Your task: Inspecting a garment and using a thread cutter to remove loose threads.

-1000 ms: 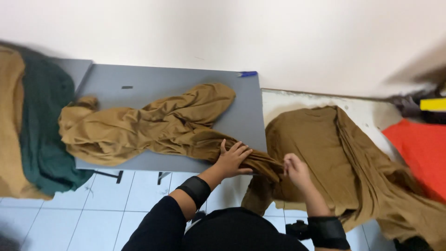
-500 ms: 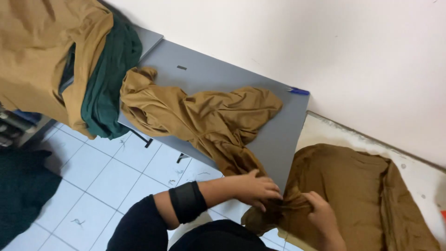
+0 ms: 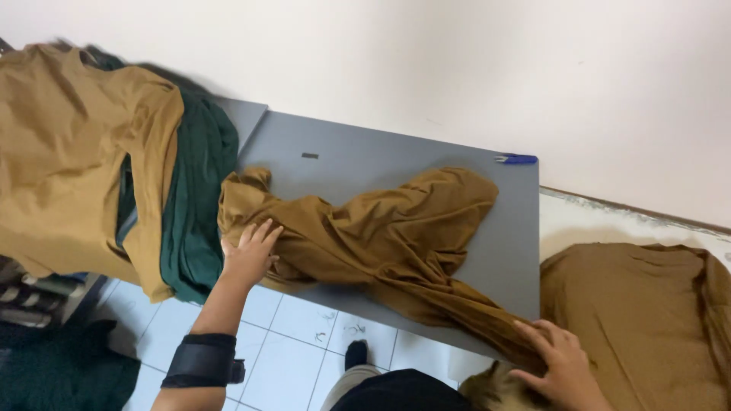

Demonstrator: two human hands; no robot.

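Spreading the crumpled mustard-brown jersey garment (image 3: 373,228) across the grey table (image 3: 381,156), the left hand (image 3: 250,255) presses flat-fingered near the front-left edge while the right hand (image 3: 560,365) pinches its tail at the front-right corner; next, judging by the bunching, comes smoothing.

Under our left hand (image 3: 247,255) we see a plain mustard-brown garment (image 3: 373,224) on a flat grey table (image 3: 358,156). Left of that hand hang a dark green cloth (image 3: 194,205) and another mustard-brown one (image 3: 68,160) (no pattern on any). By our right hand (image 3: 560,365) lies more mustard-brown fabric (image 3: 632,320); beyond it, a small blue pen (image 3: 518,159).
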